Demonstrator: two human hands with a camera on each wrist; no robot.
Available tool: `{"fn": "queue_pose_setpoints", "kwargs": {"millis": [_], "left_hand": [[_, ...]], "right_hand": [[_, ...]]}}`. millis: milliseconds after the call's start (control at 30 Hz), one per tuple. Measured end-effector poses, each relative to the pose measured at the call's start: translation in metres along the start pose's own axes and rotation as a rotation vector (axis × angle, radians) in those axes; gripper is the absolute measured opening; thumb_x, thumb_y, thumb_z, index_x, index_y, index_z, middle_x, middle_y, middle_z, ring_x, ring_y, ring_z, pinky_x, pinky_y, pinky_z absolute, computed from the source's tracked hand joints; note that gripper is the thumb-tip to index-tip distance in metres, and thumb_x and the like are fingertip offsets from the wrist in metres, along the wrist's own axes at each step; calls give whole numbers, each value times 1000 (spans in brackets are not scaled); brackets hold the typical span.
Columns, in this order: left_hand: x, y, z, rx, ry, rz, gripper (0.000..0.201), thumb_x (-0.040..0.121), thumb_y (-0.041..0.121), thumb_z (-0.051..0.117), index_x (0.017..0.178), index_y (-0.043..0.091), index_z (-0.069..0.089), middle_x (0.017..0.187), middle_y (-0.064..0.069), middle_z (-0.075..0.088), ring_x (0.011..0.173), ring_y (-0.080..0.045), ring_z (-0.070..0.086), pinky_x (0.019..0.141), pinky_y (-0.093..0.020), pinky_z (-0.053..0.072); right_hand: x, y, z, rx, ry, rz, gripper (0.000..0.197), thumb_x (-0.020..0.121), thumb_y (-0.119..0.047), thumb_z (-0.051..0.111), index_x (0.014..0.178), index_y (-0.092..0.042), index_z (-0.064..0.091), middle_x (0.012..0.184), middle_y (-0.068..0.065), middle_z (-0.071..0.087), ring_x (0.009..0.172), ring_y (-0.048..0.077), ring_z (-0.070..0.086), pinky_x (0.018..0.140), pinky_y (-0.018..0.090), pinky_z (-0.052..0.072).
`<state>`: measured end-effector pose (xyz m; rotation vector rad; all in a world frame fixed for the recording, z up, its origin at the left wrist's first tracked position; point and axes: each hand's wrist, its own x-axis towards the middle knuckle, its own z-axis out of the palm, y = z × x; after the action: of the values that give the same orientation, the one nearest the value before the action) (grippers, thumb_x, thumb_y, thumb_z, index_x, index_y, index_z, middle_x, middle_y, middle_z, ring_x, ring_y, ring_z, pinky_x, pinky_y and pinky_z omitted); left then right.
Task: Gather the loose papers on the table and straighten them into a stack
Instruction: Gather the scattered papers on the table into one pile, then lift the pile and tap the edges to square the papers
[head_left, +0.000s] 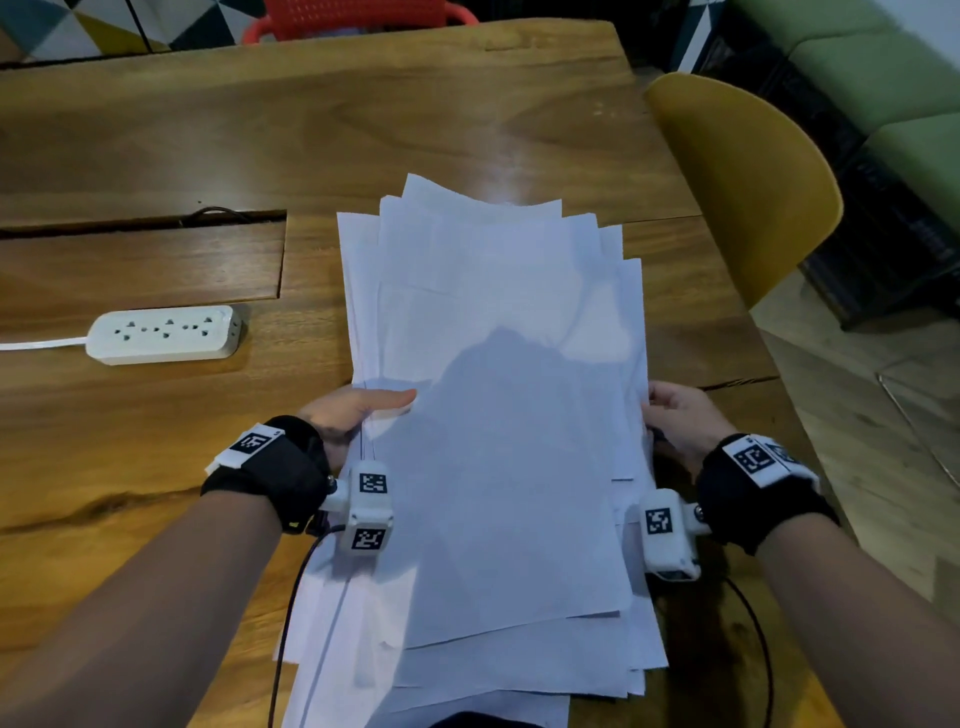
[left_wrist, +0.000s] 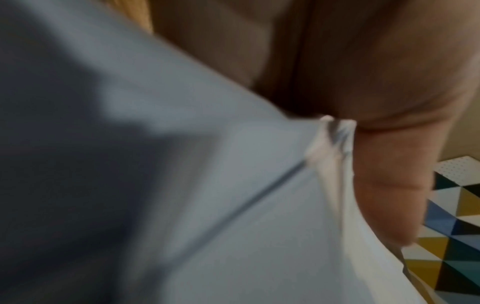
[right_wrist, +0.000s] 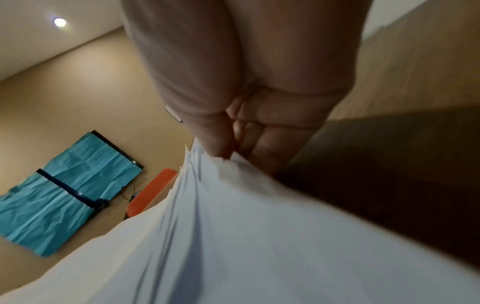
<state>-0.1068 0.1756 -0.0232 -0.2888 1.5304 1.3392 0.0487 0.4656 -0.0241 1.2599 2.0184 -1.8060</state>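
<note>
With my left hand (head_left: 349, 413) and right hand (head_left: 675, 421) each pinching a side edge of the papers (head_left: 498, 415), I'd loosen slightly and tap the fanned far ends square.

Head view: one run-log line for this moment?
phase: gathering | left hand: grips white paper pile left edge | right hand: grips right edge | edges: uneven

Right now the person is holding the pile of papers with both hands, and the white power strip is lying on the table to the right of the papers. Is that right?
Not quite. The white power strip lies on the table to the left of the papers, as the head view shows. The rest holds: the left hand and the right hand each hold a side of the pile.
</note>
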Motion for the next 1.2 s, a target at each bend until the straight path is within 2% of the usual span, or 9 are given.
{"fn": "queue_pose_setpoints", "kwargs": {"millis": [67, 233, 333, 467, 667, 833, 967, 1100, 1200], "left_hand": [[-2, 1, 0, 25, -32, -15, 52, 59, 25, 77, 106, 3, 69, 105, -15, 73, 92, -28, 69, 97, -41, 46], [-3, 7, 4, 26, -16, 20, 23, 75, 20, 65, 93, 8, 73, 89, -11, 77, 76, -24, 73, 79, -36, 57], [-4, 5, 12, 30, 45, 31, 22, 77, 25, 67, 93, 10, 71, 84, -6, 78, 78, -19, 73, 90, -37, 49], [-5, 4, 11, 169, 82, 26, 40, 62, 39, 80, 93, 15, 75, 108, -7, 66, 93, -23, 63, 92, -37, 45], [-1, -1, 12, 171, 77, 36, 61, 68, 35, 77, 118, 2, 62, 132, -16, 58, 126, -30, 50, 114, -44, 28], [16, -1, 15, 341, 250, 114, 71, 53, 32, 83, 112, 0, 61, 112, -25, 66, 101, -41, 64, 89, -40, 49], [26, -4, 5, 278, 323, 186, 78, 38, 33, 81, 103, -3, 58, 99, -19, 68, 89, -37, 66, 85, -60, 51], [0, 13, 19, 209, 329, 260, 38, 64, 16, 79, 89, -6, 60, 94, -20, 65, 89, -31, 62, 92, -47, 48], [-6, 20, 23, 199, 352, 327, 22, 77, 10, 70, 82, -4, 53, 77, -16, 56, 73, -26, 54, 66, -33, 49]], "right_hand": [[-2, 3, 5, 59, -3, -1, 21, 88, -5, 53, 106, 2, 62, 88, 13, 67, 55, 12, 67, 48, 19, 53], [2, 4, 17, 71, 132, -46, 32, 86, -43, 54, 93, -14, 67, 109, 12, 69, 97, 26, 62, 96, 45, 47], [-4, 1, 37, 127, -11, -26, 40, 79, -24, 68, 112, -3, 60, 107, 15, 69, 88, 25, 67, 85, 40, 54], [-5, -2, 39, 263, -67, 12, 32, 76, -3, 68, 106, 0, 60, 72, 5, 73, 58, 15, 69, 50, 22, 55], [-2, 3, 28, 246, -102, 30, 39, 73, 5, 67, 112, 4, 59, 105, 20, 67, 71, 24, 69, 62, 31, 58], [0, 0, 40, 31, 40, -27, 34, 67, 4, 72, 101, 5, 63, 103, 23, 68, 91, 37, 66, 80, 43, 54], [2, -5, 44, -43, 168, -179, 48, 59, -9, 79, 102, -1, 60, 97, 15, 67, 90, 28, 64, 72, 34, 52], [-1, -11, 40, 213, -25, -165, 57, 52, 2, 77, 107, 3, 60, 109, 20, 63, 95, 25, 59, 75, 26, 51], [-5, -13, 37, 244, -31, -183, 53, 60, 9, 74, 110, 7, 58, 115, 25, 60, 85, 25, 60, 71, 22, 52]]}}
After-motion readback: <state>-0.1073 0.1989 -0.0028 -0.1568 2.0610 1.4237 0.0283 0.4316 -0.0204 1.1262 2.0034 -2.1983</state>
